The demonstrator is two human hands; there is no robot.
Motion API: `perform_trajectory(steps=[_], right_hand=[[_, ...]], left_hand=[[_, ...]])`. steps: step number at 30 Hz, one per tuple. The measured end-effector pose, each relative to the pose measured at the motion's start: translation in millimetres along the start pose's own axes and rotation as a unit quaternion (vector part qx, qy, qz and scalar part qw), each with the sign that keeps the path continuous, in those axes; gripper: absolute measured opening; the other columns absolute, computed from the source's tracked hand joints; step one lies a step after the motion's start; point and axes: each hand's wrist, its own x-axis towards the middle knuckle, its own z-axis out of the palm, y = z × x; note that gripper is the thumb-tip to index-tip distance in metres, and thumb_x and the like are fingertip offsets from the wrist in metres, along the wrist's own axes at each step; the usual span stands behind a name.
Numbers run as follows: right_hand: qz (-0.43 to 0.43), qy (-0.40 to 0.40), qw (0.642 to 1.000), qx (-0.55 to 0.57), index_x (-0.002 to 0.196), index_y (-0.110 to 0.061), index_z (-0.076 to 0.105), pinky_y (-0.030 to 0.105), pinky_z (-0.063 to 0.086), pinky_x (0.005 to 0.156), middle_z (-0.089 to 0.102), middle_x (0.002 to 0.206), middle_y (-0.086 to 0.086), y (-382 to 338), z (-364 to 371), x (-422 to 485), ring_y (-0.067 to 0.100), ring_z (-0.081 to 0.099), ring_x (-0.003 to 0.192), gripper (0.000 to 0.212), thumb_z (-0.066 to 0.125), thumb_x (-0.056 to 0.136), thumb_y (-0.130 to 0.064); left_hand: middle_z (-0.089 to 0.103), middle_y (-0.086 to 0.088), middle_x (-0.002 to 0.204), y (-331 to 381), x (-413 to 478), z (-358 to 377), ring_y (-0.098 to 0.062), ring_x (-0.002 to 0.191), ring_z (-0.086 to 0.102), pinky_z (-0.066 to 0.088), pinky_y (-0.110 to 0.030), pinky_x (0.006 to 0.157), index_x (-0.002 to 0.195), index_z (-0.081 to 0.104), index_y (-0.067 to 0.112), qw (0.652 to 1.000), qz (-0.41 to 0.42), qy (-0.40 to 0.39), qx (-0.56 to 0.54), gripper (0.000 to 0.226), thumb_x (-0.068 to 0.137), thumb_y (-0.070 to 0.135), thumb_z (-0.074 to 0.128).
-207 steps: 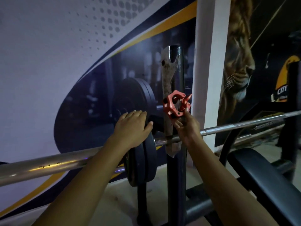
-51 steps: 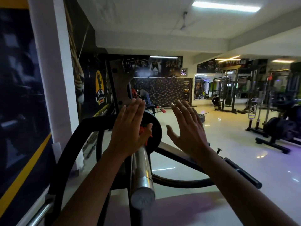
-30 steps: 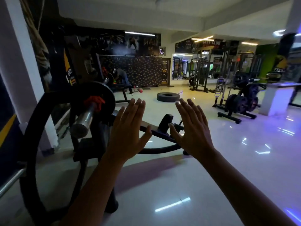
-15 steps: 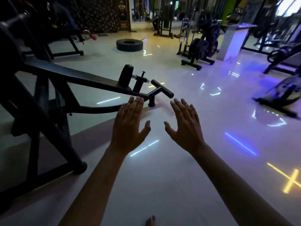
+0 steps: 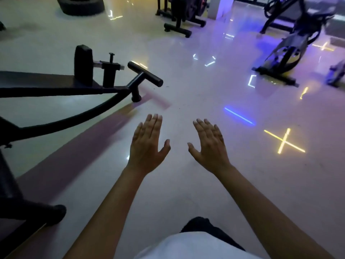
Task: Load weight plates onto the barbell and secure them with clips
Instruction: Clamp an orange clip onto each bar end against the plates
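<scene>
Glossy pale gym flooring (image 5: 186,94), streaked with coloured light reflections, is spread beneath both hands. The left hand (image 5: 147,146) and the right hand (image 5: 209,146) are held out side by side, backs up, fingers straight and close together, thumbs spread. Nothing is held or touched by either. A black steel bench frame (image 5: 56,86) is seen to the left. Dark round weight plates (image 5: 188,8) are stored on a black floor rack (image 5: 177,28) far ahead, well apart from the hands. The barbell is out of view.

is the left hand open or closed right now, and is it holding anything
Open and empty. The left hand is held out over the floor with fingers straight and together, thumb spread, back toward the camera, touching nothing.
</scene>
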Motion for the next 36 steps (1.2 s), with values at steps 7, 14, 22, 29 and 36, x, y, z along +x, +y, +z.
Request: perform_trajectory(steps=[7, 14, 22, 29, 36], right_hand=[[0.042, 0.019, 0.999, -0.004, 0.129, 0.000, 0.046, 0.048, 0.020, 0.108, 0.052, 0.132, 0.019, 83.5, 48.6, 94.7, 0.036, 0.042, 0.127, 0.060, 0.068, 0.075, -0.015], [0.052, 0.017, 0.998, 0.008, 0.131, -0.001, 0.044, 0.046, 0.018, 0.109, 0.049, 0.135, 0.017, 174.7, 83.3, 219.5, 0.034, 0.039, 0.130, 0.061, 0.067, 0.077, -0.016], [0.041, -0.034, 0.998, 0.014, 0.134, -0.003, 0.041, 0.044, 0.015, 0.110, 0.046, 0.138, 0.017, 258.5, 138.0, 345.0, 0.033, 0.035, 0.133, 0.060, 0.064, 0.081, -0.019], [0.044, -0.049, 0.998, 0.017, 0.136, -0.005, 0.037, 0.040, 0.010, 0.112, 0.042, 0.142, 0.015, 323.3, 200.5, 479.4, 0.030, 0.030, 0.136, 0.061, 0.061, 0.083, -0.022], [0.055, -0.053, 0.997, 0.024, 0.135, -0.004, 0.038, 0.043, 0.013, 0.111, 0.043, 0.140, 0.016, 374.7, 254.2, 623.5, 0.032, 0.033, 0.134, 0.061, 0.063, 0.082, -0.021]], left_hand=[[0.045, -0.024, 0.136, -24.1, 123.6, 79.2, -0.037, 0.130, 0.037, 0.026, -0.047, 0.106, 0.132, 0.038, -0.004, 0.999, 0.032, -0.026, -0.011, 0.062, 0.082, 0.029, 0.056], [0.044, -0.021, 0.138, -35.9, 264.1, 151.0, -0.034, 0.131, 0.037, 0.024, -0.045, 0.107, 0.133, 0.038, -0.002, 0.999, 0.017, -0.037, -0.023, 0.062, 0.082, 0.029, 0.054], [0.041, -0.021, 0.140, -66.2, 389.9, 224.4, -0.033, 0.133, 0.034, 0.027, -0.046, 0.107, 0.135, 0.035, -0.002, 0.997, -0.023, -0.069, -0.035, 0.063, 0.082, 0.029, 0.053], [0.039, -0.020, 0.142, -126.8, 520.1, 291.3, -0.032, 0.134, 0.031, 0.022, -0.043, 0.109, 0.136, 0.033, -0.001, 0.996, -0.034, -0.070, -0.043, 0.063, 0.084, 0.025, 0.057], [0.036, -0.019, 0.144, -188.9, 667.4, 344.2, -0.031, 0.137, 0.027, 0.018, -0.042, 0.110, 0.138, 0.029, 0.000, 0.994, -0.031, -0.088, -0.050, 0.066, 0.085, 0.024, 0.059]])
